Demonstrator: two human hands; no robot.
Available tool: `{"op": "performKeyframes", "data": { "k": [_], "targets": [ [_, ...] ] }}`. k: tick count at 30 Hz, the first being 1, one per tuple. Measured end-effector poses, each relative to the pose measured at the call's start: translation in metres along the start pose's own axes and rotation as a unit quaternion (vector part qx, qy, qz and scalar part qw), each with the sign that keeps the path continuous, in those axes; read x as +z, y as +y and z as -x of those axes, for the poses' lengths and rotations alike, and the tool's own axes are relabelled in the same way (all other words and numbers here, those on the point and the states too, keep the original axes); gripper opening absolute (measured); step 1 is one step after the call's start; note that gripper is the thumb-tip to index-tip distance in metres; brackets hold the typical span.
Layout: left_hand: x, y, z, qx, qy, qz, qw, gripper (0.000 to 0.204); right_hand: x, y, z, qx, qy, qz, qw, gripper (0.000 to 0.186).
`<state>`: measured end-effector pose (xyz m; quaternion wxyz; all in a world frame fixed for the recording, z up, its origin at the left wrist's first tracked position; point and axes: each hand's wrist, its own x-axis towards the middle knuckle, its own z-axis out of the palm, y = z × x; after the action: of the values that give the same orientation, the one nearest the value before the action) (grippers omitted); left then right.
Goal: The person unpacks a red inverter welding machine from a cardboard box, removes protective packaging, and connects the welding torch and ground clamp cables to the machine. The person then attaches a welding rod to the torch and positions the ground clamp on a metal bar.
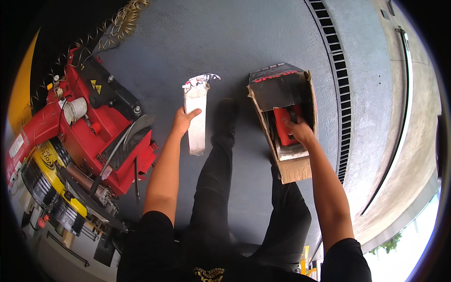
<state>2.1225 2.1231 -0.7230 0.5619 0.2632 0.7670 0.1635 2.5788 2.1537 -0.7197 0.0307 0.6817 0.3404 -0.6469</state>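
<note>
My left hand (pixel 188 120) is closed round a long, narrow white carton (pixel 196 136) with a torn, crumpled top end, held upright in view left of centre. My right hand (pixel 298 129) reaches into a larger open cardboard box (pixel 277 87), dark with red lettering and torn flaps, and its fingers grip the black handle of a red object (pixel 284 134) lying inside. The rest of that red object is partly hidden by the box and my hand. My legs and dark shoe show below and between the two boxes.
A red workshop machine (pixel 89 122) with black and yellow parts stands at the left, near a coiled hose (pixel 122 23). The grey floor (pixel 211 37) runs to a drain grate (pixel 340 89) on the right, with a pale wall and long metal rail (pixel 404 70) beyond.
</note>
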Motion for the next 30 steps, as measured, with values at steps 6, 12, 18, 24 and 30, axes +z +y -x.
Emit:
{"op": "performKeyframes", "data": {
  "k": [6, 12, 18, 24, 30],
  "targets": [
    [0.023, -0.065, -0.07, -0.024, 0.026, -0.114, 0.993, 0.057, -0.009, -0.011, 0.007, 0.005, 0.008, 0.017, 1.0, 0.046],
    [0.024, -0.117, -0.11, -0.044, 0.057, -0.097, 0.993, 0.052, 0.002, -0.018, 0.025, -0.01, 0.059, 0.06, 0.996, 0.047],
    [0.033, -0.128, -0.111, -0.082, 0.16, -0.184, 0.966, 0.059, 0.007, -0.007, 0.03, -0.026, 0.069, 0.093, 0.993, 0.056],
    [0.067, -0.055, -0.057, -0.015, 0.133, -0.166, 0.977, 0.051, 0.011, 0.003, 0.035, -0.046, 0.1, 0.111, 0.988, 0.061],
    [0.156, 0.101, 0.082, 0.345, 0.047, -0.064, 0.935, 0.018, 0.003, 0.008, 0.044, -0.109, 0.131, 0.079, 0.982, 0.065]
  ]
}}
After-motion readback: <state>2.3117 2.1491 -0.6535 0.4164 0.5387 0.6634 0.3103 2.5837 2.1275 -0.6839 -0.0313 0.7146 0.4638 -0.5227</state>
